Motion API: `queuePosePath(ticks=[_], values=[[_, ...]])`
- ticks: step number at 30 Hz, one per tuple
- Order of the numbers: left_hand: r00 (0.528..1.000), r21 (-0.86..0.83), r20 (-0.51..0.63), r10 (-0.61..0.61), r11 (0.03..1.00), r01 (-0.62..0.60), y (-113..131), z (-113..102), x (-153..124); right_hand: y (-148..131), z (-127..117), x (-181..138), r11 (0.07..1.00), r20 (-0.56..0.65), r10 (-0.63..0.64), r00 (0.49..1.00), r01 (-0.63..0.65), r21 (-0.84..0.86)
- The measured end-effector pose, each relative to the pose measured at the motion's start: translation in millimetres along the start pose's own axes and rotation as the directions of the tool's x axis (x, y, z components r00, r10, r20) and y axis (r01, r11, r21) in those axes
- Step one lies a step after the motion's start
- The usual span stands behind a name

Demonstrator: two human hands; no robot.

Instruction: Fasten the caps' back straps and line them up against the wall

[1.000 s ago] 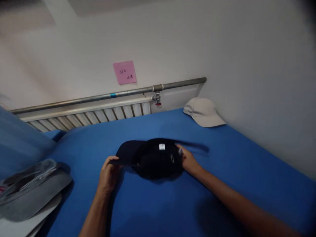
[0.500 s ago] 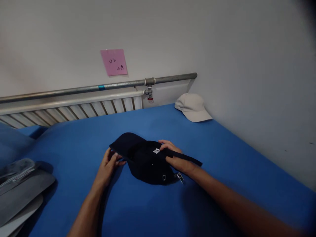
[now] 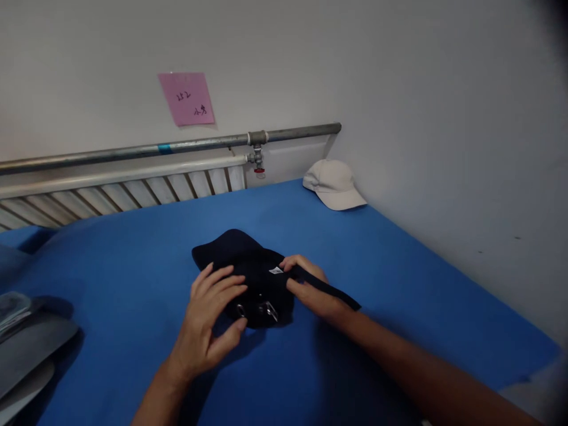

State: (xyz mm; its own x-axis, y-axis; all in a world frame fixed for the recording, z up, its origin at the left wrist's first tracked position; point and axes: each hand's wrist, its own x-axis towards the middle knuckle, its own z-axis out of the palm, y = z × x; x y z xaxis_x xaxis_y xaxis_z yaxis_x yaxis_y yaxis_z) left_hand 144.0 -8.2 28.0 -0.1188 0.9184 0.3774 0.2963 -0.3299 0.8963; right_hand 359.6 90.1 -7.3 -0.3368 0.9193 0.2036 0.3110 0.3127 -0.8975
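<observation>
Dark cap point(image 3: 242, 260) is lying squashed flat in the middle of the blue table point(image 3: 133, 266), brim pointing off toward 11 o'clock and the back end toward the person. The left grip point(image 3: 208, 319) is wide open, fingers spread flat on the crown and thumb just beside the metal buckle point(image 3: 267, 309). It isn't holding anything and looks to me like it's just pinning the cap so it can't slide. The right grip point(image 3: 306, 287) is closed loosely on the strap point(image 3: 341, 296), fingers over it and thumb under, right by the little white label point(image 3: 276, 270), with the loose end trailing out to 4 o'clock. A beige cap point(image 3: 333, 183) sits well apart at 1 o'clock in the corner, and there's a pink note point(image 3: 186, 98) on the wall at 11.
</observation>
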Motion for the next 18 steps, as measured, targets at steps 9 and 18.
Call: queuePosePath(ticks=[9,18], values=[[0.995,0.081,0.097,-0.028,0.997,0.020,-2.3,-4.3,-7.8,-9.4,-6.6,-3.4,0.923,0.108,-0.286,0.952,0.304,-0.237],[0.897,-0.240,-0.026,-0.440,0.874,0.422,-26.2,-41.6,-7.9,-58.6,4.4,-14.3,0.832,0.298,-0.548,0.781,0.545,0.102]])
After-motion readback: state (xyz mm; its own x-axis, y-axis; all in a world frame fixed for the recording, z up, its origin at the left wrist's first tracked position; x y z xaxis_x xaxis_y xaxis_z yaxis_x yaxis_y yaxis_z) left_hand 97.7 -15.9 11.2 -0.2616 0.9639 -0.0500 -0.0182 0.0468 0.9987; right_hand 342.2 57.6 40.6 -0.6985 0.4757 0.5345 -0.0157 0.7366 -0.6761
